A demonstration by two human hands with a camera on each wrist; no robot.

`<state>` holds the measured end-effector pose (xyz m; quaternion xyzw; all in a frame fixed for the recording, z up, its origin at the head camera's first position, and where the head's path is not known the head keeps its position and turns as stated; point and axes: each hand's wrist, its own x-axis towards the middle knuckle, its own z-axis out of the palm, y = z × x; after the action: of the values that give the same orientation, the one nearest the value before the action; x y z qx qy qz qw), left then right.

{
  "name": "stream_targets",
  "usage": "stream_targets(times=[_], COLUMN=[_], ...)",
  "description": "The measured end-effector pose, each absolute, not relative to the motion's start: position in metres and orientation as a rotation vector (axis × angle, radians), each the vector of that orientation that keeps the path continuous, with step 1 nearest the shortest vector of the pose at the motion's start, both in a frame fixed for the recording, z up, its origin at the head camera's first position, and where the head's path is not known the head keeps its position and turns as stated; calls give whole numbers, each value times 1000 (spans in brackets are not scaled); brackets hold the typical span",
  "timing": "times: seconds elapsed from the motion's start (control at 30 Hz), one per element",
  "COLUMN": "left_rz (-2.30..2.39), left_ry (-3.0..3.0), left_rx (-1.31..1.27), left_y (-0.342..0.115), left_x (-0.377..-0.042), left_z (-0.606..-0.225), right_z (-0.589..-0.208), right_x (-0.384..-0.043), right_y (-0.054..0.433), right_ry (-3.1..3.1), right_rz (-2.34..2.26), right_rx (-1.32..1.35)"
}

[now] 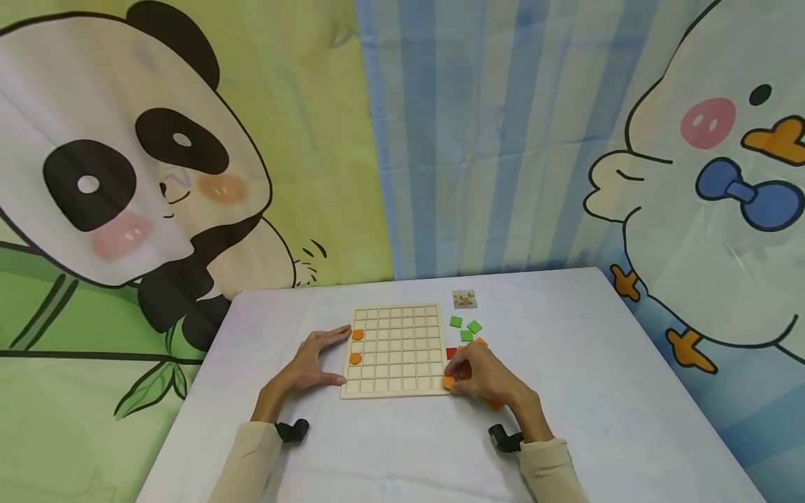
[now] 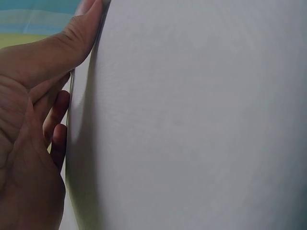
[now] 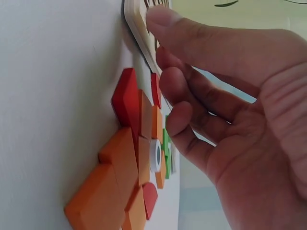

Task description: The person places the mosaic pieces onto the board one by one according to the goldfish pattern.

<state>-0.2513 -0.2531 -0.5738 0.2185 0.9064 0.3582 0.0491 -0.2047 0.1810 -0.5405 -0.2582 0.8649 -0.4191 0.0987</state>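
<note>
A pale wooden grid board (image 1: 396,351) lies on the white table. Two orange discs (image 1: 356,358) sit in its leftmost column. Along the board's left edge my left hand (image 1: 309,363) spreads thumb and fingers, touching the frame near the top and bottom; it grips nothing. At the lower right corner my right hand (image 1: 483,374) pinches another orange disc (image 1: 448,382) between thumb and fingers. The right wrist view shows the thumb of my right hand (image 3: 230,96) against the board's edge (image 3: 140,28), with the disc hidden there.
Right of the board lie orange pieces (image 3: 98,201), red pieces (image 3: 126,98) and a white ring-like piece (image 3: 155,155), partly behind my right hand in the head view. Several green squares (image 1: 467,335) lie farther back, below a small picture card (image 1: 465,299). A printed curtain (image 1: 434,140) stands behind the table.
</note>
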Motion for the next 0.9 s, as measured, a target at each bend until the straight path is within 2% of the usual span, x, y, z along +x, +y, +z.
stream_targets(times=[0.9], left_rz=[1076], left_ry=[2783], left_rx=[686], left_y=[-252], left_x=[-250], left_z=[-573], right_z=[-543], right_x=[-231], right_y=[122], right_ry=[2599], right_rz=[-1282], right_rx=[-950])
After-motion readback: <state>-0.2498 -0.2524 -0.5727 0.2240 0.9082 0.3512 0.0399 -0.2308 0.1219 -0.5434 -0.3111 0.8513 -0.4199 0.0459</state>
